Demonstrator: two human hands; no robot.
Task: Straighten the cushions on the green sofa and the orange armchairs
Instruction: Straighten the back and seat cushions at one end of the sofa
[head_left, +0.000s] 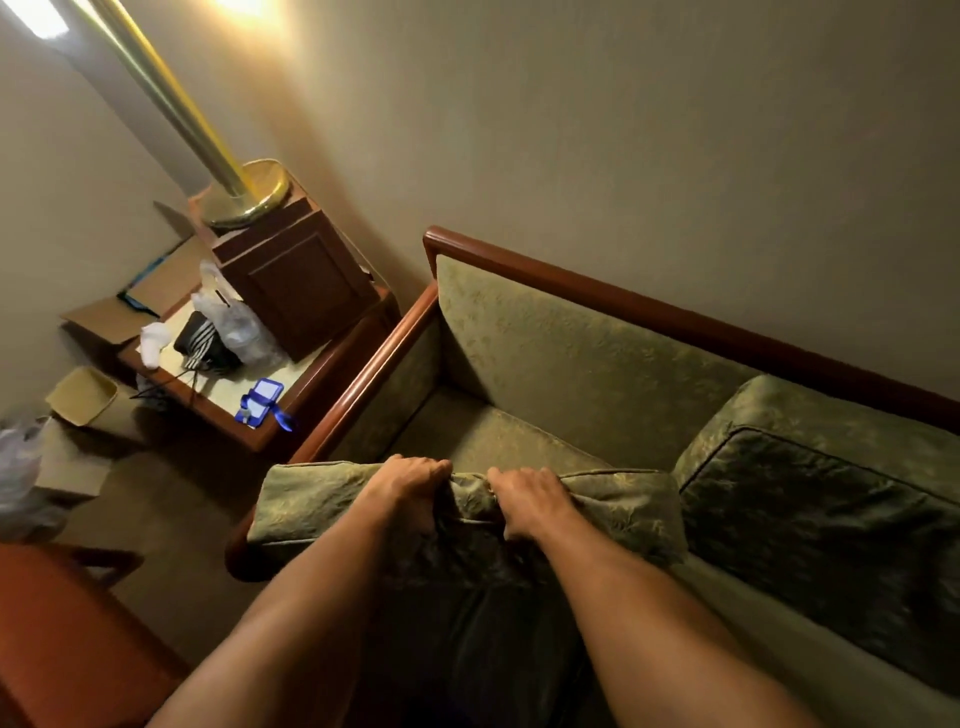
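Brass lamp (244, 195) atop cabinet (298, 280); blue tag (261, 402), perhaps.

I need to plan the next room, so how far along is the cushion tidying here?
Early still. One back cushion already sits on the green sofa, though it looks rumpled. In hand: the left hand and right hand grip the top edge of another cushion, not yet placed. The orange chair is untouched at the edge.

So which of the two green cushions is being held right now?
The near cushion, at the sofa's left end: left hand and right hand both grip its top edge. The other cushion, to its right, leans against the backrest untouched.
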